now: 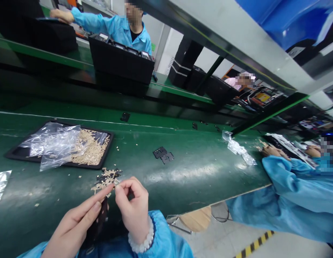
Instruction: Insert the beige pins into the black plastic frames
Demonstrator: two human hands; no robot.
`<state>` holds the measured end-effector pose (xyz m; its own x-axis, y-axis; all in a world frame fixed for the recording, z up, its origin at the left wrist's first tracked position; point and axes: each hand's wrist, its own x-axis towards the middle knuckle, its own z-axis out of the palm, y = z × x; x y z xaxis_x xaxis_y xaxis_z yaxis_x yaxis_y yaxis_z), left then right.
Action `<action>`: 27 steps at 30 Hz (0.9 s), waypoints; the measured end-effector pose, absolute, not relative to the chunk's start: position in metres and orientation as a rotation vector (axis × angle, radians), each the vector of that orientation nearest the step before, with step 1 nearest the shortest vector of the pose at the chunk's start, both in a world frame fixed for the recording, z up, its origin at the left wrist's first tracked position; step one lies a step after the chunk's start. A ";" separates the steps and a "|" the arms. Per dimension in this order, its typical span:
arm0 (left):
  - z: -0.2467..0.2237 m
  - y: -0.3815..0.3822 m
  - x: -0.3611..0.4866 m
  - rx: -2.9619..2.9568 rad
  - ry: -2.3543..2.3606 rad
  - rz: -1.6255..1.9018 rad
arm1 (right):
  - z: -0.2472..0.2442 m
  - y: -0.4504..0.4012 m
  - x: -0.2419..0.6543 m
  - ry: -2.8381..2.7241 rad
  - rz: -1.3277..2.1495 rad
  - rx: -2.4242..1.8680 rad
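Note:
My left hand is closed around a narrow black part, which it mostly hides. Its extended index finger reaches to the fingertips of my right hand. Thumb and forefinger of that right hand pinch a small pale strip, too small to make out fully. Just beyond the fingers lies a loose heap of small tan and black pieces on the green bench. Farther left, a black tray holds many tan slips and crumpled clear plastic bags.
Flat black plates lie mid-bench. A silvery bag is at the left edge, a clear plastic wrap to the right. A co-worker in a blue sleeve works at right; another person stands behind a black box.

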<state>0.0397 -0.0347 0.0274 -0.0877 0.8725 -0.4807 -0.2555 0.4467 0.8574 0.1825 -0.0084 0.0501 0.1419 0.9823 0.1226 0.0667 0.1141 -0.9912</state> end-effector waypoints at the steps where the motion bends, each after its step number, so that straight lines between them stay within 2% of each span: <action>1: 0.029 -0.036 0.041 0.580 1.322 1.040 | 0.049 -0.010 0.183 -1.241 0.908 -1.225; 6: 0.044 -0.027 0.043 0.338 1.215 1.154 | 0.050 -0.011 0.184 -1.266 0.852 -1.226; 11: 0.051 -0.011 0.048 0.187 0.909 1.302 | 0.061 -0.015 0.181 -1.059 1.350 -1.247; 13: 0.047 -0.008 0.052 0.126 0.737 1.317 | 0.062 -0.020 0.177 -1.047 1.434 -1.238; 17: 0.030 -0.006 0.056 0.078 0.498 1.318 | 0.059 -0.029 0.169 -1.227 1.139 -1.198; 21: 0.024 -0.007 0.053 0.104 0.465 1.331 | 0.053 -0.034 0.168 -1.409 0.817 -1.142; 27: 0.041 -0.007 0.050 0.208 0.606 1.343 | 0.045 -0.038 0.171 -1.519 0.648 -1.127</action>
<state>0.0502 -0.0070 0.0407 0.1009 0.9516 -0.2902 -0.8471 0.2351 0.4766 0.1706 -0.0379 0.0454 0.0343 0.9010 0.4325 0.3119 0.4015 -0.8611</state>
